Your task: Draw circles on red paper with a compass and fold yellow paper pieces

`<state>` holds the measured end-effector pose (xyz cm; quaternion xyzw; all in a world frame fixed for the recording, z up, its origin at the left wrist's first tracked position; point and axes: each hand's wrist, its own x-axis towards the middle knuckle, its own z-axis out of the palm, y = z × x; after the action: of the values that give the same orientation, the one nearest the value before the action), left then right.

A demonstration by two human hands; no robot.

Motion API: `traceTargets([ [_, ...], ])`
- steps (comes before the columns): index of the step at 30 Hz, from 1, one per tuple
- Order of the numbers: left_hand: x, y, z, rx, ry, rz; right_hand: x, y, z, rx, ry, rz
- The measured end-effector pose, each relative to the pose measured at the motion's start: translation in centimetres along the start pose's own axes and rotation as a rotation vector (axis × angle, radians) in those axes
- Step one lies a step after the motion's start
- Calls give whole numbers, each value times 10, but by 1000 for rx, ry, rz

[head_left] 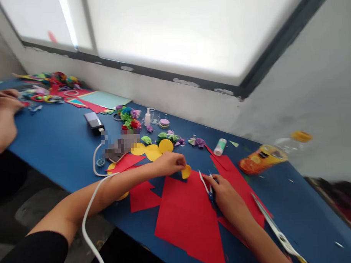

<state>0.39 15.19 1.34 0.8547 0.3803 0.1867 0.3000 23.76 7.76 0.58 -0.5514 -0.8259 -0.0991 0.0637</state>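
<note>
While our L hand (173, 163) pinches the yellow paper pc (186, 172) at the red sheet (190, 217)'s far edge & R hand (225, 193) holds scissors (210, 196), we'd guess the pc's v. light, bendy, easily creased, best gripped by its rim.

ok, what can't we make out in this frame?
All in the head view:
Small scissors: handles partly hidden by the right hand.
Yellow paper piece: upper part covered by the left hand.
Large scissors: handle end cut off by the bottom edge.
Bottle: label print too small and blurred.
Grey thing: partly masked by pixel blocks.
Co-worker's hands: blurred, cut off by the left edge.
</note>
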Motion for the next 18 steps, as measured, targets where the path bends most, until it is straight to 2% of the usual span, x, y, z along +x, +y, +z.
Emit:
traceTargets([
  [4,-22,16,-3,-119,39,90,5,17,9,51,0,-71],
  [7,-38,22,-4,-190,-6,144,10,24,12,94,70,-69],
  [10,-48,20,-1,-239,-111,143,9,17,11,244,192,-20],
  [12,-49,17,3,-258,-175,133,5,3,10,404,208,-5],
  [14,-48,14,7,-272,-219,125,0,-14,10,530,145,-40],
  [15,-48,12,9,-280,-230,122,-2,-22,10,637,66,-46],
  [18,-47,8,18,-310,-223,110,-4,-40,6,880,-141,55],
])
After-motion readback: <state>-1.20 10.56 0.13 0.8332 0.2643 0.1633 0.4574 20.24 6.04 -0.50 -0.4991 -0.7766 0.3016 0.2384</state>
